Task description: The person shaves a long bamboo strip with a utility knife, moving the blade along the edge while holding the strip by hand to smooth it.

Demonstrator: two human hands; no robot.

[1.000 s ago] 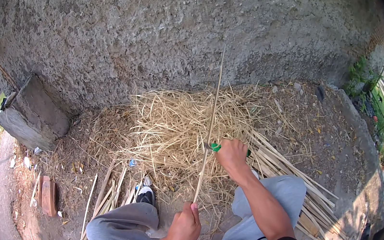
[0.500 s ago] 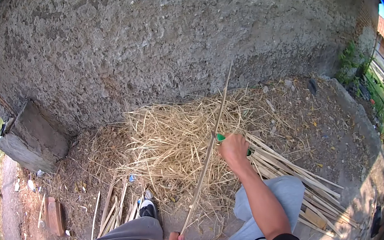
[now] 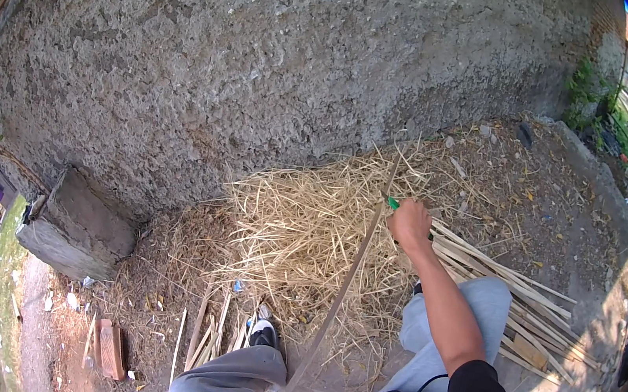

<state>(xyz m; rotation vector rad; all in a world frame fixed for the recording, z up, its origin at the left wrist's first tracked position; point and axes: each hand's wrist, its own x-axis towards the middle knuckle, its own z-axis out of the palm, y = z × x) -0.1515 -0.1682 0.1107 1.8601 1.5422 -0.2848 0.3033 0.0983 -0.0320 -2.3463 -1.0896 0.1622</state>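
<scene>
My right hand [image 3: 411, 223] is closed around a green-handled knife [image 3: 393, 204] and meets a long, thin bamboo strip [image 3: 342, 299] near its far end. Most of the blade is hidden. The strip slants from the lower edge, past my bent left leg, up toward the wall. My left hand is out of the picture, below the strip's near end. Under the strip spreads a heap of pale, curly shavings [image 3: 310, 227].
Several split strips [image 3: 535, 324] lie in a bundle beside my right knee, and more strips [image 3: 211, 329] lie by my left shoe [image 3: 262, 334]. A rough wall [image 3: 269, 55] rises behind the heap. At left are a concrete block [image 3: 75, 232] and a reddish brick [image 3: 111, 349].
My right hand has slid farther along the strip, toward its far end. My left hand, which gripped the near end, has dropped out of view. The whole view has shifted slightly.
</scene>
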